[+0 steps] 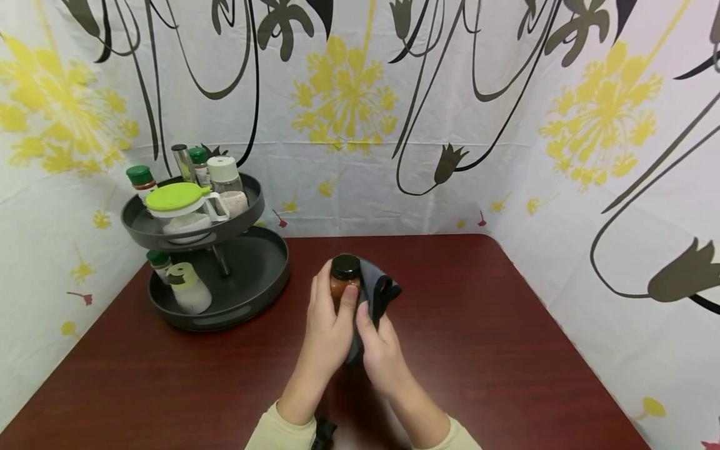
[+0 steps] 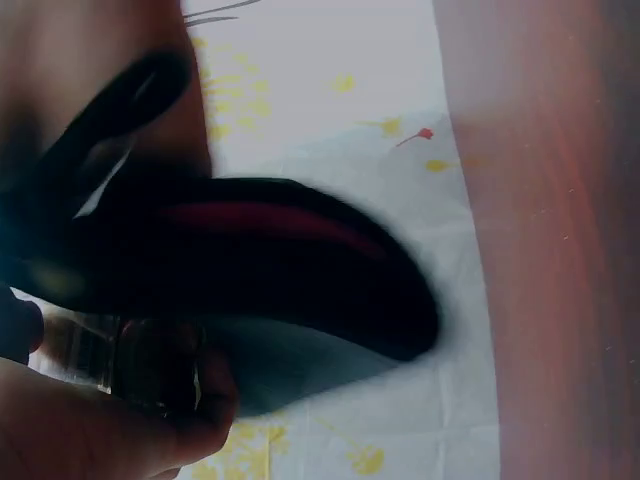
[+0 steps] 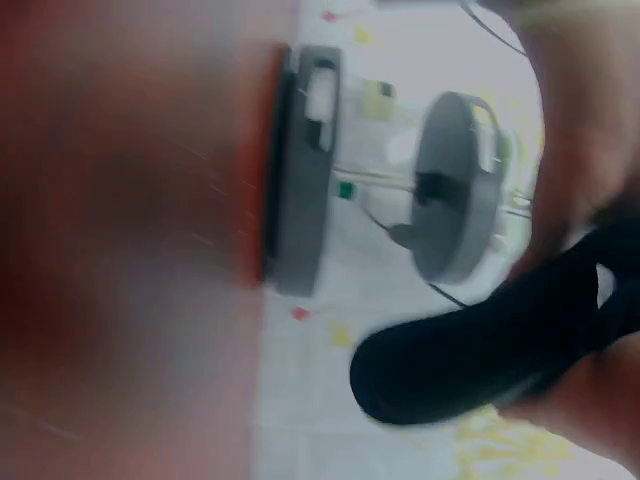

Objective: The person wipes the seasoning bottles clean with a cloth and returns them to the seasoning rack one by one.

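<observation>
Over the middle of the table, my left hand (image 1: pixel 325 322) grips a small spice jar (image 1: pixel 344 287) with a black lid and reddish-brown contents. My right hand (image 1: pixel 385 356) pinches a grey cloth (image 1: pixel 374 281) with black edging, which lies against the jar's right side. In the left wrist view the cloth (image 2: pixel 320 270) looms large and dark beside the glass of the jar (image 2: pixel 155 365). The right wrist view is blurred and shows the dark folded cloth (image 3: pixel 470 350) between the hands.
A two-tier dark grey turntable (image 1: pixel 270 290) stands at the table's back left. Its upper tier carries several seasoning jars and a lime-lidded container (image 1: pixel 177 200); its lower tier holds a green-capped jar (image 1: pixel 160 265) and a white bottle (image 1: pixel 191 294). Patterned fabric walls border the reddish-brown table (image 1: pixel 478 350).
</observation>
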`<state>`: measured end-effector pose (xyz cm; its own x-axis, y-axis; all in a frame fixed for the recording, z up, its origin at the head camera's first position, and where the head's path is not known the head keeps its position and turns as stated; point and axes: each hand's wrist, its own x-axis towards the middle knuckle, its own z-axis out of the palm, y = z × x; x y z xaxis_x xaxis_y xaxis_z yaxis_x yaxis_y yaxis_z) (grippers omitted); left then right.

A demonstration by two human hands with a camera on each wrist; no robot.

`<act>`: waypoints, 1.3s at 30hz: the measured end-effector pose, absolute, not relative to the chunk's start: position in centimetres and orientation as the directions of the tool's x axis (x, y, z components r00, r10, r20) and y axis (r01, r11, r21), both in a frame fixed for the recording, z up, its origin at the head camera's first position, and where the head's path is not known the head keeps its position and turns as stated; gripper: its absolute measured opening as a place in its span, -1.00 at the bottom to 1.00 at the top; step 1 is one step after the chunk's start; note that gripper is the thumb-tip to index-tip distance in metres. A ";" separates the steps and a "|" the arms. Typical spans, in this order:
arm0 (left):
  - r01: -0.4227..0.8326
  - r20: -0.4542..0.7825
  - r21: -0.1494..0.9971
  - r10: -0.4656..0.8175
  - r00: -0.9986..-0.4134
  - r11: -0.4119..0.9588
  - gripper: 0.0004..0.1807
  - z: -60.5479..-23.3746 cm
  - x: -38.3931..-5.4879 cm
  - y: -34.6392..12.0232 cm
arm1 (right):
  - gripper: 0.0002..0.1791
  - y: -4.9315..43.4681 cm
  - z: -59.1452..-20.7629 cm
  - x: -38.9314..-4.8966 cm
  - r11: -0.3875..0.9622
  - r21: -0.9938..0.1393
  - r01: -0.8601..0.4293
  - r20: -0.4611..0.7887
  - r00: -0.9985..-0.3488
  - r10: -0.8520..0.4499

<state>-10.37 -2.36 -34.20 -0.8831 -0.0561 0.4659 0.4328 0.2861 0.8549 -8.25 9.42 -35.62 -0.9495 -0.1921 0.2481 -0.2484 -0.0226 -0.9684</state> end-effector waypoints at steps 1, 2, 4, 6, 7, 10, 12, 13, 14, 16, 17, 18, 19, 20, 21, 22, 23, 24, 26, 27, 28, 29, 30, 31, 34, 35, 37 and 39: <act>0.431 0.466 0.856 -0.066 -0.882 0.286 -0.37 -34.1 -10.4 -2.5 | -0.46 9.3 -35.8 -8.2 -0.032 -0.978 -0.207 0.209 -0.956 -0.207; 0.431 0.468 0.855 -0.073 -0.881 0.288 -0.38 -34.1 -10.4 -2.5 | -0.45 9.3 -35.9 -8.2 -0.041 -0.985 -0.169 0.174 -0.961 -0.216; 0.436 0.476 0.850 -0.075 -0.876 0.295 -0.38 -34.1 -10.4 -2.6 | -0.43 9.3 -35.6 -8.2 -0.058 -0.990 -0.129 0.138 -0.966 -0.219; 0.441 0.481 0.842 -0.060 -0.875 0.309 -0.37 -34.2 -10.4 -2.5 | -0.42 9.4 -34.7 -8.4 -0.067 -0.987 -0.147 0.158 -0.966 -0.207; 0.441 0.478 0.842 -0.050 -0.877 0.311 -0.36 -34.3 -10.4 -2.4 | -0.43 9.5 -34.2 -8.5 -0.069 -0.982 -0.175 0.185 -0.963 -0.195; 0.438 0.467 0.846 -0.026 -0.884 0.304 -0.35 -34.7 -10.3 -2.1 | -0.42 9.7 -32.6 -8.7 -0.063 -0.957 -0.283 0.289 -0.944 -0.157; 0.431 0.453 0.858 -0.016 -0.891 0.279 -0.35 -34.9 -10.1 -2.0 | -0.42 9.8 -31.8 -8.6 -0.058 -0.940 -0.336 0.341 -0.928 -0.148; 0.431 0.450 0.863 -0.015 -0.893 0.265 -0.36 -35.1 -10.1 -1.9 | -0.41 9.8 -31.6 -8.5 -0.054 -0.933 -0.356 0.361 -0.922 -0.144; 0.432 0.450 0.865 -0.017 -0.893 0.255 -0.37 -35.2 -10.1 -1.9 | -0.41 9.7 -31.5 -8.5 -0.054 -0.926 -0.373 0.377 -0.915 -0.146; 0.437 0.454 0.869 -0.025 -0.891 0.231 -0.37 -35.2 -10.1 -1.9 | -0.42 9.3 -31.8 -8.3 -0.046 -0.915 -0.401 0.403 -0.903 -0.147; 0.440 0.455 0.873 -0.031 -0.890 0.210 -0.37 -35.2 -10.1 -1.9 | -0.42 9.1 -32.2 -8.2 -0.042 -0.914 -0.403 0.405 -0.903 -0.147; 0.445 0.461 0.874 -0.041 -0.887 0.193 -0.37 -35.1 -10.1 -2.0 | -0.43 8.9 -32.7 -8.2 -0.036 -0.914 -0.404 0.405 -0.903 -0.142; 0.452 0.467 0.874 -0.052 -0.883 0.177 -0.37 -35.0 -10.2 -2.0 | -0.45 8.7 -33.2 -8.1 -0.025 -0.916 -0.400 0.400 -0.907 -0.134; 0.460 0.474 0.874 -0.064 -0.878 0.159 -0.37 -34.9 -10.2 -2.1 | -0.46 8.5 -33.7 -8.1 -0.014 -0.921 -0.389 0.387 -0.913 -0.132; 0.471 0.483 0.872 -0.076 -0.872 0.136 -0.37 -34.8 -10.2 -2.2 | -0.48 8.4 -34.2 -8.0 -0.007 -0.928 -0.372 0.369 -0.919 -0.137; 0.481 0.491 0.870 -0.090 -0.866 0.110 -0.38 -34.7 -10.3 -2.4 | -0.48 8.3 -34.7 -7.9 0.005 -0.937 -0.349 0.344 -0.927 -0.146; 0.491 0.498 0.867 -0.106 -0.861 0.086 -0.39 -34.5 -10.3 -2.5 | -0.49 8.2 -35.2 -7.8 0.017 -0.947 -0.322 0.316 -0.936 -0.154; 0.502 0.508 0.862 -0.123 -0.853 0.077 -0.40 -34.4 -10.4 -2.6 | -0.50 8.2 -35.5 -7.8 0.021 -0.956 -0.293 0.286 -0.944 -0.163; 0.504 0.506 0.862 -0.143 -0.851 0.049 -0.38 -34.2 -10.4 -2.9 | -0.48 8.2 -35.9 -7.5 0.006 -0.973 -0.229 0.224 -0.957 -0.187; 0.496 0.496 0.868 -0.150 -0.855 0.041 -0.35 -34.1 -10.3 -3.0 | -0.46 8.3 -35.9 -7.4 -0.012 -0.980 -0.197 0.195 -0.962 -0.193; 0.475 0.475 0.879 -0.162 -0.865 0.041 -0.32 -34.0 -10.3 -3.1 | -0.44 8.4 -35.8 -7.3 -0.034 -0.986 -0.165 0.168 -0.967 -0.191; 0.452 0.452 0.891 -0.172 -0.875 0.040 -0.31 -34.0 -10.2 -3.1 | -0.42 8.6 -35.5 -7.2 -0.063 -0.988 -0.139 0.149 -0.972 -0.183; 0.430 0.429 0.902 -0.179 -0.885 0.039 -0.31 -34.0 -10.2 -3.2 | -0.40 8.8 -35.2 -7.1 -0.097 -0.988 -0.119 0.135 -0.975 -0.177; 0.407 0.406 0.913 -0.183 -0.895 0.035 -0.31 -34.0 -10.1 -3.3 | -0.38 9.0 -34.8 -7.0 -0.121 -0.987 -0.106 0.126 -0.978 -0.168; 0.372 0.372 0.928 -0.185 -0.909 0.040 -0.46 -34.0 -9.9 -3.5 | -0.35 9.8 -33.5 -7.0 -0.144 -0.982 -0.125 0.145 -0.979 -0.140; 0.372 0.373 0.927 -0.171 -0.912 0.043 -0.52 -34.0 -9.9 -3.5 | -0.35 10.1 -33.0 -7.1 -0.141 -0.979 -0.145 0.163 -0.978 -0.130; 0.385 0.390 0.921 -0.134 -0.911 0.064 -0.57 -34.1 -9.9 -3.6 | -0.35 10.5 -32.1 -7.3 -0.128 -0.974 -0.187 0.202 -0.973 -0.113; 0.406 0.411 0.911 -0.089 -0.907 0.074 -0.57 -34.2 -9.9 -3.6 | -0.37 10.9 -31.4 -7.5 -0.104 -0.965 -0.239 0.248 -0.964 -0.091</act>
<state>-9.88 -3.56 -34.18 -0.9072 -0.0887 0.4112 0.4056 0.0744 0.9110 -7.50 10.89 -31.36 -0.9644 -0.0907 0.2483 -0.2388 -0.1045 -0.9654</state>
